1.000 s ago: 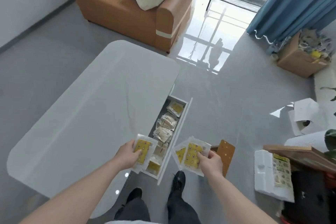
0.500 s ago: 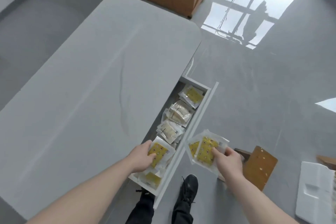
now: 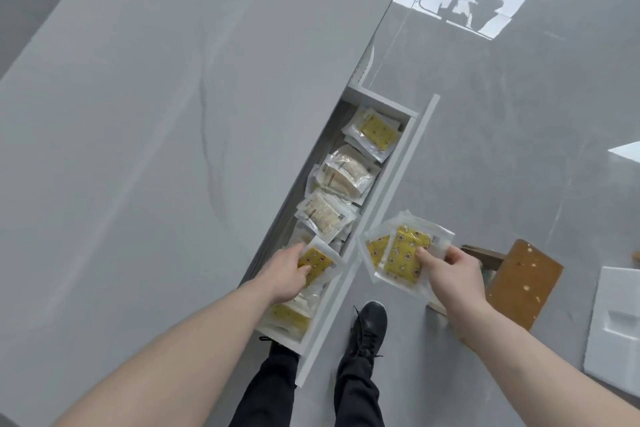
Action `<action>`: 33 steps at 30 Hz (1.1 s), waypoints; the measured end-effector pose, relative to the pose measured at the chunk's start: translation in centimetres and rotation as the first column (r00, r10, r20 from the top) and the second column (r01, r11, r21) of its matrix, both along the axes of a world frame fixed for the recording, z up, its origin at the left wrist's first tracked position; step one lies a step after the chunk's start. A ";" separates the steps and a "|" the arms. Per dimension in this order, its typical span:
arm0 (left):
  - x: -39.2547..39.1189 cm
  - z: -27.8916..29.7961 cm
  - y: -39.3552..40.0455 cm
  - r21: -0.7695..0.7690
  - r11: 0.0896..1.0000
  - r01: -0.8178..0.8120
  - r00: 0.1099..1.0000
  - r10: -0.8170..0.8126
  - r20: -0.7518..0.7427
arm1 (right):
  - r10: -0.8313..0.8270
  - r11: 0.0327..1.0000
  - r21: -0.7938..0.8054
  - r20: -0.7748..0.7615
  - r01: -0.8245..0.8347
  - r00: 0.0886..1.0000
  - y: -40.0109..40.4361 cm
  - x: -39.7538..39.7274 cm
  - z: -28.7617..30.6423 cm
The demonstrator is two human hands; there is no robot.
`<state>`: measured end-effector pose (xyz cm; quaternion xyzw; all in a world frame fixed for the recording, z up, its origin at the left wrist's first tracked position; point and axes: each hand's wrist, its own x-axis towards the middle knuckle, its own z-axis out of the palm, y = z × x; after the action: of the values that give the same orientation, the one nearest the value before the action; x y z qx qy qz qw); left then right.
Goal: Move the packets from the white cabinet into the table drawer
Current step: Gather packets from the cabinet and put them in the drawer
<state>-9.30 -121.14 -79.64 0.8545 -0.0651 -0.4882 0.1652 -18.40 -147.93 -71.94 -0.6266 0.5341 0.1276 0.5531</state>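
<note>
The rounded pale grey table top point(image 3: 156, 149) shows faint darker veining. The open white drawer point(image 3: 398, 180) holds clear plastic packets: yellow with small brown marks point(image 3: 377, 130) at its far end, cream-beige ones point(image 3: 346, 172) mid-drawer. The glossy grey tiled floor point(image 3: 519, 114) carries a brown speckled board point(image 3: 523, 284) and white foam point(image 3: 616, 329).

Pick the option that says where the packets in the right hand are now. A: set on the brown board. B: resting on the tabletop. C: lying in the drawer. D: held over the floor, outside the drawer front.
D: the right hand grips its packets over the floor, past the drawer front.
</note>
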 end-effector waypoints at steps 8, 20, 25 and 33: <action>-3.1 4.9 1.4 -0.150 0.912 -0.381 0.924 0.380 -0.037 | -0.062 0.997 0.035 -0.024 0.063 0.998 0.5 0.1 1.8; -4.4 0.1 -0.4 0.044 0.380 -0.924 0.380 0.925 -0.022 | -0.055 0.997 0.046 -0.029 0.056 0.998 0.5 0.4 -0.5; -6.1 -1.0 0.8 0.078 0.358 -0.931 0.357 0.934 -0.024 | -0.044 0.997 0.054 -0.036 0.046 0.998 1.1 -0.1 -1.1; -8.0 0.6 2.3 0.028 0.192 -0.981 0.190 0.980 -0.054 | -0.068 0.993 0.089 -0.041 0.072 0.997 1.6 -0.5 0.1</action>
<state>-17.35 -118.86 -79.06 0.6851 0.4947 -0.2964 0.4451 -18.93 -146.37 -71.82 -0.5793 0.5598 0.1440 0.5747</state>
